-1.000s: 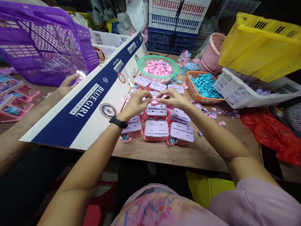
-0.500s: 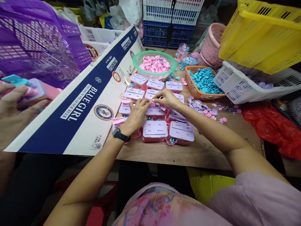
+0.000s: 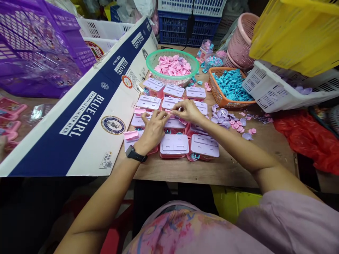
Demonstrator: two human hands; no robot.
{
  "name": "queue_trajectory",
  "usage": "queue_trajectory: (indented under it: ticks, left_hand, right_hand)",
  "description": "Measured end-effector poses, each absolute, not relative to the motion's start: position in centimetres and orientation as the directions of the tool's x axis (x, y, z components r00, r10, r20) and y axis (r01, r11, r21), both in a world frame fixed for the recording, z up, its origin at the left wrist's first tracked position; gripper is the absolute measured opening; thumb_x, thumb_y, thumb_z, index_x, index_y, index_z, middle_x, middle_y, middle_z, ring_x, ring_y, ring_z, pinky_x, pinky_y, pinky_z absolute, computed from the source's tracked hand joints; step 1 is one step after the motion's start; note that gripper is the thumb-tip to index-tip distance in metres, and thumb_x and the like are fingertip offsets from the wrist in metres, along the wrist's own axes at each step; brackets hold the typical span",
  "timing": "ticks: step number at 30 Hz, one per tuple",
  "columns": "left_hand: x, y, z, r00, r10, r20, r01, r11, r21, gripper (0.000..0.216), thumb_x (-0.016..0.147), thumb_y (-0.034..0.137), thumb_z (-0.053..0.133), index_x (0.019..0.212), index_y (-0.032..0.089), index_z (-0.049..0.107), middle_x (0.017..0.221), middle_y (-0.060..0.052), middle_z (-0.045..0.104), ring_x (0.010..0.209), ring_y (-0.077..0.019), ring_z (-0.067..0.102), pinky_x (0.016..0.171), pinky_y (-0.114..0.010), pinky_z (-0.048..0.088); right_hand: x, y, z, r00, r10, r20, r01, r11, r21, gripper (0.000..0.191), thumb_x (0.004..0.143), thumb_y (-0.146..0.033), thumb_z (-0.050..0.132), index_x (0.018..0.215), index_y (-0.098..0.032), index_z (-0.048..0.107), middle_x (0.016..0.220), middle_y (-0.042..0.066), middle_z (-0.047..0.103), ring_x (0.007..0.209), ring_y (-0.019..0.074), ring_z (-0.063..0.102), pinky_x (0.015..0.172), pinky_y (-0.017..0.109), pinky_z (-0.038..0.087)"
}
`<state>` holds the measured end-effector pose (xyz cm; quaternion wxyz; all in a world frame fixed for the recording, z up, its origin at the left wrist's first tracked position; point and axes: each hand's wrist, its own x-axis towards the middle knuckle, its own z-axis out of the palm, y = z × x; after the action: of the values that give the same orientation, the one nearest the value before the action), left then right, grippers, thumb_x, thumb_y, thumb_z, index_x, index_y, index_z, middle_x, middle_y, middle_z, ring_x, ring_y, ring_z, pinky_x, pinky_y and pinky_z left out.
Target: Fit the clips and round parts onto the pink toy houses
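Several pink plastic boxes with lilac lids [image 3: 174, 144] stand in close rows on the table in front of me. My left hand [image 3: 152, 132] reaches over the left boxes, its fingertips closed on a small pink plastic piece [image 3: 171, 115] above a middle lid. From the other side, my right hand [image 3: 190, 112] pinches that same piece between thumb and forefinger. My fingers hide most of it. Other folded pink pieces [image 3: 131, 135] lie on the lids at the left. A blue clasp [image 3: 195, 156] shows on the front of the right-hand box.
Behind the boxes a green-rimmed basket [image 3: 150, 72] holds pink pieces; an orange basket [image 3: 225, 103] holds blue ones. Loose lilac and pink parts [image 3: 225, 118] lie to the right. A long cardboard panel [image 3: 87, 141] walls off the left side. Yellow and white crates [image 3: 280, 93] lean at the right.
Both my hands stay at the same pink piece, barely shifting. At the left, another person's hand with a pink and lilac box has moved largely out of view. The camera view has shifted slightly.
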<state>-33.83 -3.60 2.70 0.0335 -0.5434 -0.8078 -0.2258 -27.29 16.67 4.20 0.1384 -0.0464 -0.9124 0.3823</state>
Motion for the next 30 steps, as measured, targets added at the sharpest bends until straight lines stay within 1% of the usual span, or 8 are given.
queue_trajectory:
  ticks: [5,7,11,15,18,23,27,30]
  left_hand:
    - [-33.5,-3.5,3.7,-0.394,0.862,0.319,0.905,0.304,0.296,0.059,0.077,-0.004,0.046,0.124,0.027,0.067,0.128,-0.011,0.068,0.126,-0.0355,0.052,0.103,-0.066,0.028]
    - [-32.7,-3.4,4.5,-0.395,0.837,0.379,0.907,0.289,0.307,0.05,0.083,0.001,0.049,0.121,0.027,0.068,0.127,-0.011,0.069,0.127,-0.0356,0.052,0.104,-0.065,0.028]
    - [-30.2,-3.3,4.8,-0.33,0.807,0.49,0.897,0.105,0.43,0.031,0.09,0.022,0.063,0.121,0.024,0.066,0.128,-0.012,0.068,0.122,-0.0321,0.057,0.1,-0.051,0.039]
    - [-28.6,-3.0,3.8,-0.397,0.758,0.518,0.785,-0.012,0.619,0.014,0.093,0.025,0.061,0.102,0.021,0.071,0.1,-0.007,0.072,0.093,-0.0227,0.067,0.086,-0.037,0.05]
    - [-28.7,-2.9,3.6,-0.568,0.678,0.467,0.596,-0.053,0.801,0.014,0.091,0.033,0.067,0.092,0.021,0.074,0.089,-0.004,0.074,0.081,-0.0199,0.067,0.08,-0.035,0.053]
    - [-30.1,-4.1,5.3,-0.684,0.701,0.202,0.169,-0.118,0.979,0.032,0.086,0.049,0.072,0.077,0.018,0.072,0.07,-0.003,0.07,0.064,-0.0167,0.064,0.064,-0.03,0.053]
    - [-30.6,-6.4,6.2,-0.607,0.764,0.217,0.275,-0.054,0.96,0.037,0.091,0.045,0.067,0.065,0.018,0.067,0.062,-0.002,0.065,0.062,-0.0157,0.061,0.064,-0.029,0.05]
    - [-30.2,-8.0,5.6,-0.582,0.78,0.229,0.401,0.031,0.916,0.036,0.095,0.042,0.061,0.068,0.019,0.068,0.063,-0.002,0.066,0.062,-0.016,0.061,0.063,-0.029,0.048]
  right_hand:
    - [-26.9,16.2,4.1,-0.957,0.215,0.194,-0.006,0.656,-0.755,0.023,0.086,-0.035,0.069,0.077,-0.015,0.076,0.077,0.004,0.074,0.077,0.0172,0.065,0.072,0.026,0.044]
    - [-26.6,16.0,3.9,-0.933,0.298,0.203,0.009,0.582,-0.813,0.028,0.089,-0.039,0.063,0.075,-0.015,0.07,0.076,0.003,0.07,0.077,0.0159,0.062,0.072,0.026,0.044]
    - [-25.4,14.9,3.3,-0.872,0.477,0.113,0.085,0.374,-0.924,0.035,0.096,-0.047,0.053,0.08,-0.017,0.061,0.074,0.001,0.063,0.07,0.0139,0.055,0.064,0.024,0.042]
    - [-24.5,13.7,3.8,-0.844,0.534,0.051,0.162,0.344,-0.925,0.042,0.098,-0.052,0.053,0.08,-0.016,0.063,0.08,0.004,0.067,0.076,0.0154,0.059,0.067,0.024,0.045]
    - [-23.6,13.5,5.3,-0.872,0.49,0.012,0.163,0.312,-0.936,0.053,0.103,-0.059,0.044,0.09,-0.014,0.071,0.095,0.01,0.073,0.083,0.0178,0.065,0.071,0.026,0.05]
    - [-20.6,13.6,7.6,-0.915,0.266,0.303,-0.086,0.604,-0.792,0.033,0.094,-0.048,0.065,0.099,-0.018,0.076,0.109,0.01,0.074,0.093,0.0202,0.065,0.082,0.033,0.051]
    - [-19.2,12.7,7.6,-0.987,0.056,0.151,-0.118,0.386,-0.915,0.034,0.087,-0.048,0.073,0.099,-0.015,0.073,0.091,0.006,0.072,0.081,0.0172,0.064,0.075,0.03,0.051]
    - [-19.2,11.6,6.6,-0.999,-0.009,0.053,-0.053,0.28,-0.958,0.035,0.086,-0.049,0.073,0.091,-0.015,0.07,0.083,0.004,0.069,0.074,0.0144,0.061,0.07,0.027,0.049]
